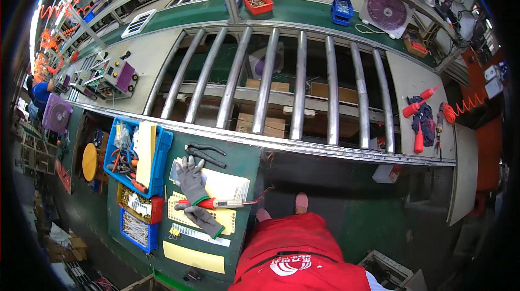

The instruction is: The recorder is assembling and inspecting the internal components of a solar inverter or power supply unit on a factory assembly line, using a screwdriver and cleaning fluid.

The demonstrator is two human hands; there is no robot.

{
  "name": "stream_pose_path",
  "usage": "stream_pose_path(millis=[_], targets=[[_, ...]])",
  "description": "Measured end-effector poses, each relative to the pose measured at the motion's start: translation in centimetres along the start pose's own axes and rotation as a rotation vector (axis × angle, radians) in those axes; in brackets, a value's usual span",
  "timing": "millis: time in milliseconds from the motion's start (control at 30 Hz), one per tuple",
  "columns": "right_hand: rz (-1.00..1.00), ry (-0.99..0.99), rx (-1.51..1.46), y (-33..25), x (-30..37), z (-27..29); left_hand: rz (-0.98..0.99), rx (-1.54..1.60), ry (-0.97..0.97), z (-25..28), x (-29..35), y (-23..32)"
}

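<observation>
Neither hand showed in the head view; could not tell whether the fingers were open, closed or gripping anything. Red apron below, with white emblem and lettering across the front. Printed sheet on the green counter: its lines too small to read. Small pale label on one steel roller.

Nearest things lay on the counter, to the wearer's left. Two grey gloves, empty: upper glove spread flat, lower glove slanting, with a green cuff edge. Between them a red-and-white hand tool, slim, lying crosswise, a red lead at its right end. Gloves and tool partly covered the printed sheet and a yellow card with rows of holes.

Around these: dark-handled pliers beyond the upper glove; blue bin of assorted hand tools with yellow card laid over part of it, hiding some contents; below it a small tray of brass-coloured pieces and a blue box of pale slender pieces. Yellow strip nearer the counter's lower edge.

Farther out: steel rollers in a row, red bottles by dark cloth at right, purple fan beyond.
</observation>
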State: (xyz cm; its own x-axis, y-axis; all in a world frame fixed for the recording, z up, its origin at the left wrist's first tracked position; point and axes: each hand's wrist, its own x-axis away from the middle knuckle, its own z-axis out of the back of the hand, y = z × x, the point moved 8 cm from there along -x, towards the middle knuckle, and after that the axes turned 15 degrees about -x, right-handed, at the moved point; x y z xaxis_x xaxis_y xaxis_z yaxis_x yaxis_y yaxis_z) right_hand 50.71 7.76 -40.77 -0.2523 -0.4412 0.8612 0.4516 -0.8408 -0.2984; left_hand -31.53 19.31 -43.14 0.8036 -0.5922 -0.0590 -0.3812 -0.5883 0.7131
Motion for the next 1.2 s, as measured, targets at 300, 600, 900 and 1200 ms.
stream_pose_path(millis=[300, 600, 900, 1200], targets=[[-0.007, -0.002, -0.017, 1.0, 0.7, 0.4, 0.037, -0.100, 0.021, 0.6, -0.3, 0.7], [-0.020, 0.001, -0.019, 2.6, 0.8, 1.2, 0.032, 0.074, -0.032, 0.7, 0.3, 0.4], [-0.044, -0.007, -0.001, 3.5, 0.7, 2.0, 0.037, -0.026, 0.064, -1.6, 0.8, 0.9], [-0.038, -0.083, 0.276, 6.2, 0.8, 6.2, -0.026, -0.092, 0.165, 3.3, 0.1, 3.4]])
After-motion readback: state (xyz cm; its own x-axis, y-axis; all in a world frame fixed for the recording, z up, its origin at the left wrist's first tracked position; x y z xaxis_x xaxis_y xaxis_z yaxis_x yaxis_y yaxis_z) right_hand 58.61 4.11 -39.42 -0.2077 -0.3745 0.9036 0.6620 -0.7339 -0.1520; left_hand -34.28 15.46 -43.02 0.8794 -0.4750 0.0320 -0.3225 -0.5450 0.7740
